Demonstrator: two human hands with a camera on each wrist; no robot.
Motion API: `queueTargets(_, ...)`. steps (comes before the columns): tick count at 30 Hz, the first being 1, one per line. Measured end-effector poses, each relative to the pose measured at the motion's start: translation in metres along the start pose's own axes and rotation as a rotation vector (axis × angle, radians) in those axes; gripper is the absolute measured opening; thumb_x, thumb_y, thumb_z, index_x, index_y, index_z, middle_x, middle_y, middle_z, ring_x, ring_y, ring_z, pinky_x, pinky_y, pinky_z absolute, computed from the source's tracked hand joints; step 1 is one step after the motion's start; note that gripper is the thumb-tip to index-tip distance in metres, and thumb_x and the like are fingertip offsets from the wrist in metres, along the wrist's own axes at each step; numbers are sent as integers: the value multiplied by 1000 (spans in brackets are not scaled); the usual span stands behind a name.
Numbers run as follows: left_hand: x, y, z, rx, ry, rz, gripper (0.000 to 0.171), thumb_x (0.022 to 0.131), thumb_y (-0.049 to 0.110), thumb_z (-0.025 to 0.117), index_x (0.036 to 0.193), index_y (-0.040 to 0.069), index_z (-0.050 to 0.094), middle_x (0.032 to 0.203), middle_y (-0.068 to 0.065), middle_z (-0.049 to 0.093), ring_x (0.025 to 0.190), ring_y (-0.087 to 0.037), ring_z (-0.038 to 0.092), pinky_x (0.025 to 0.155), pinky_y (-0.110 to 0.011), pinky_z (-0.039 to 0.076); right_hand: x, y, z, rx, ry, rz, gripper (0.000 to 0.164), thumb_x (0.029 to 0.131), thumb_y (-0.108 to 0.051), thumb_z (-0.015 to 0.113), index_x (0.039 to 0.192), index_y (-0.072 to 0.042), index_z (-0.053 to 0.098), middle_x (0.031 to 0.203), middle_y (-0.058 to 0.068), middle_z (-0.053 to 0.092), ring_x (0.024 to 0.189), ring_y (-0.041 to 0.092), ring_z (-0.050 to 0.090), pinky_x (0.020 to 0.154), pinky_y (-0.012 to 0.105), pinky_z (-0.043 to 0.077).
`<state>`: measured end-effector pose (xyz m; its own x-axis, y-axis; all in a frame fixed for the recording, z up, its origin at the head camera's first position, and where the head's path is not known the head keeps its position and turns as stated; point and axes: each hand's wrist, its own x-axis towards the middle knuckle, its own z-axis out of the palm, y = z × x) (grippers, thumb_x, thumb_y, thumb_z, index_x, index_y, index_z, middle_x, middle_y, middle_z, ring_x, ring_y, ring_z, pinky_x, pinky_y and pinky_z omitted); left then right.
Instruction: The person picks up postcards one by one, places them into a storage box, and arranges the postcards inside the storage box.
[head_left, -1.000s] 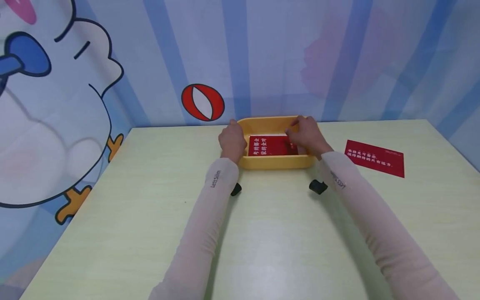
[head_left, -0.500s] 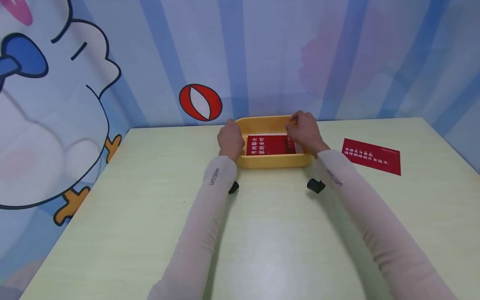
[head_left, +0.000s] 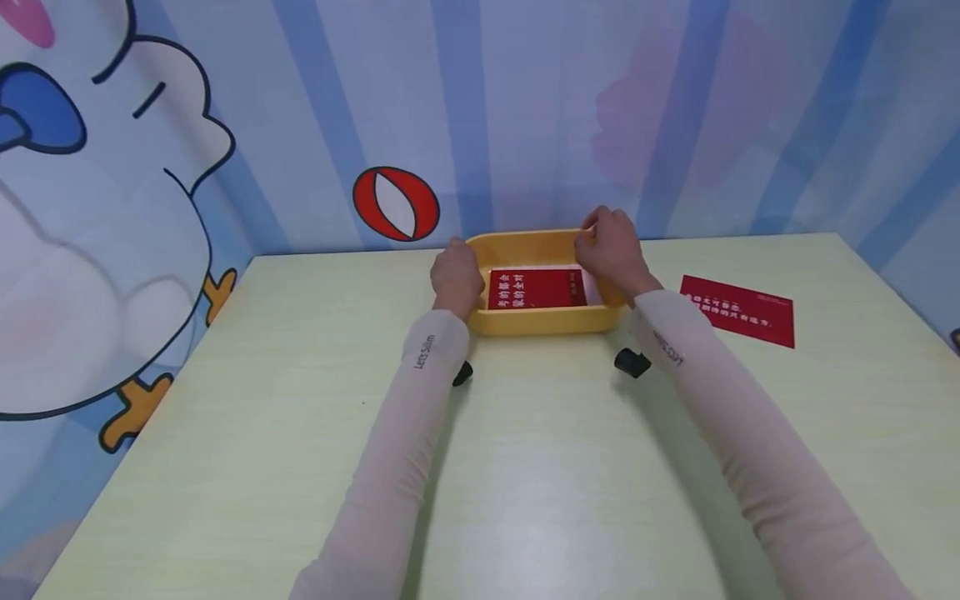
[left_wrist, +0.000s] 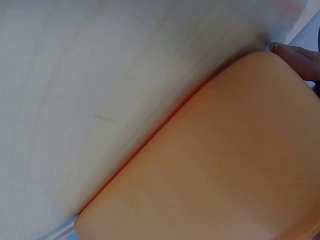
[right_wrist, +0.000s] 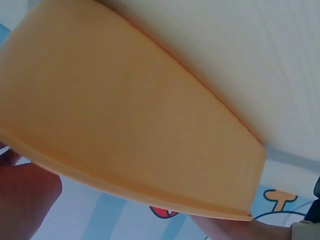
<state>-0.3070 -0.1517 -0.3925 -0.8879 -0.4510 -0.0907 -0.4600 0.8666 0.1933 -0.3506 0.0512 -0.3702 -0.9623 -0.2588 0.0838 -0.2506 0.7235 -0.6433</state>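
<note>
A yellow plastic tray (head_left: 547, 322) stands at the far side of the table, its outer wall filling much of both wrist views. Inside lies a red card (head_left: 546, 289) with white characters, over a paler layer at its right. My left hand (head_left: 457, 275) grips the tray's left rim with curled fingers. At the right end, my right hand (head_left: 615, 254) holds the back right part of the rim; its fingertips are partly hidden. In the right wrist view, part of the right hand (right_wrist: 27, 197) shows beside the tray rim.
A second red card (head_left: 750, 312) lies on the table (head_left: 555, 467) to the right of the tray, partly covered by the right sleeve. Black wrist devices (head_left: 632, 362) hang beneath the wrists. Behind the table stands a blue striped backdrop (head_left: 525, 108) with cartoon prints.
My right hand has moved from over the tray's inside up and back onto its right rim. My left hand stays at the left rim. The head view has shifted slightly.
</note>
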Motion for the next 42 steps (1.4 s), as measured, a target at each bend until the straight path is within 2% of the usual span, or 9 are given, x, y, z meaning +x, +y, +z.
queueTargets(8, -2, 2, 2, -39, 1, -7, 52, 89, 18, 69, 129, 4, 40, 111, -10, 63, 102, -22, 66, 85, -35, 59, 0, 4, -7, -44, -1, -9, 36, 98, -25, 46, 125, -1, 47, 123, 19, 47, 108, 31, 48, 97, 47, 48)
queueTargets(14, -5, 5, 3, 1, 15, 1, 53, 89, 22, 70, 129, 3, 41, 110, -9, 65, 100, -21, 67, 83, -34, 60, -2, 7, -9, -66, 2, 20, 38, 99, -26, 46, 129, -3, 45, 125, 17, 46, 110, 31, 47, 100, 45, 50)
queueTargets(23, -4, 4, 0, 20, 13, -1, 51, 88, 22, 70, 126, 4, 42, 108, -8, 65, 100, -21, 67, 84, -35, 59, -5, 26, -21, -67, 66, -63, 39, 100, -27, 43, 127, 2, 46, 126, 22, 45, 108, 35, 47, 94, 49, 49)
queueTargets(42, -2, -1, 0, 10, 16, -2, 47, 89, 22, 69, 124, 5, 43, 109, -8, 64, 98, -20, 66, 86, -35, 59, -9, 65, -47, -130, 61, -23, 50, 101, -35, 39, 132, 4, 40, 132, 29, 37, 116, 43, 38, 92, 56, 43)
